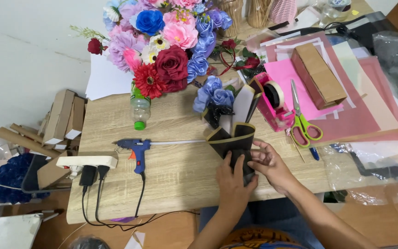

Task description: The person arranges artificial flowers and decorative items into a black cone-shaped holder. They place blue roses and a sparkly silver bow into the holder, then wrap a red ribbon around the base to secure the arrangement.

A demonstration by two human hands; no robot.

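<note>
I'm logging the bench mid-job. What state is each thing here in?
Black wrapping sheet: folded, pressed flat on the table.
Left hand: flat on the sheet.
Right hand: fingers on the sheet's edge.
Glue gun: lying on its side, corded.
Scissors: shut, lying flat.
Plastic bottle: capped, lying down.
Power strip: two plugs in.

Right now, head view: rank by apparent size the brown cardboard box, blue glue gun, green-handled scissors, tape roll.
1. Brown cardboard box, clearly largest.
2. Green-handled scissors and blue glue gun: too close to rank; the gun is bulkier, the scissors longer and thinner.
3. Tape roll, smallest, partly hidden in its pink dispenser.
</note>
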